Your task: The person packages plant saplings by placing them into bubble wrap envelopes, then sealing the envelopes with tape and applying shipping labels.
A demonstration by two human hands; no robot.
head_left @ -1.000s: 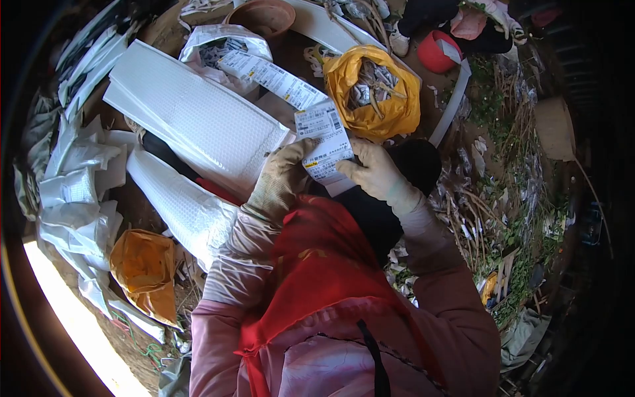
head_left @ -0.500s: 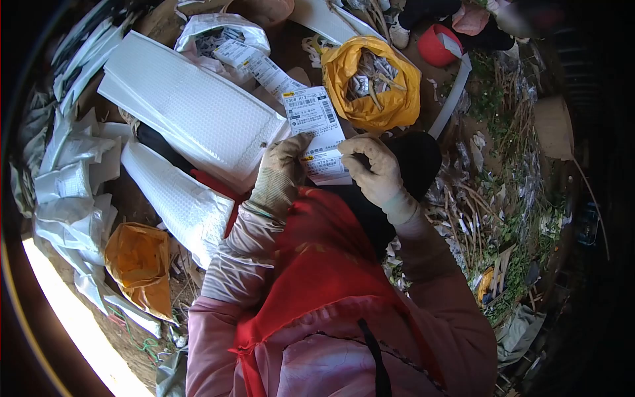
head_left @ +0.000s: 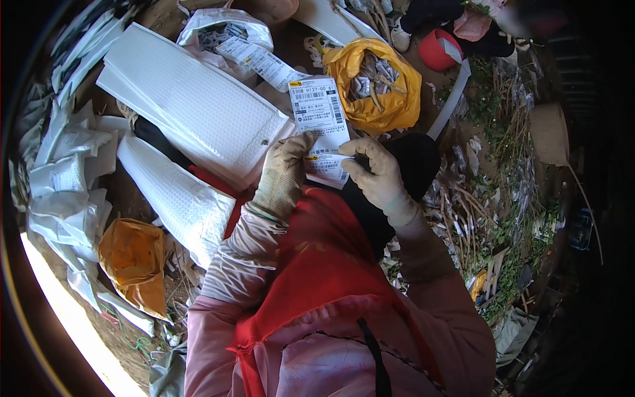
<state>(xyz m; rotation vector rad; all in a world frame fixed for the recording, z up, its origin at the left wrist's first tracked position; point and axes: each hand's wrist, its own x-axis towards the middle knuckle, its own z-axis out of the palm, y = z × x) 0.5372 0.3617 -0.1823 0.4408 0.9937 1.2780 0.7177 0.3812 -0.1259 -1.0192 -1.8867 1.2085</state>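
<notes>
A strip of printed shipping labels point(head_left: 319, 109) runs down between my two gloved hands, with a fold or seam near its lower part. My left hand point(head_left: 288, 157) pinches the strip's left edge. At its right edge, my right hand point(head_left: 374, 169) has thumb and fingertips closed on the strip. More labels point(head_left: 261, 61) of the strip stretch up and left towards a white bag point(head_left: 228, 26). Beside the strip on the left lie white bubble mailers point(head_left: 192, 99), stacked flat. The lower label lies over my lap.
A yellow bag point(head_left: 340, 63) of small packets and sticks stands beyond my right hand. A red container point(head_left: 436, 51) and another person's shoe point(head_left: 399, 36) are at the upper right. An orange bag point(head_left: 132, 255) sits lower left. Twigs and leaves point(head_left: 503, 178) cover the right side.
The label strip has risen slightly and lies flatter, showing more of its upper label. My right hand has closed on its edge. The view has shifted slightly.
</notes>
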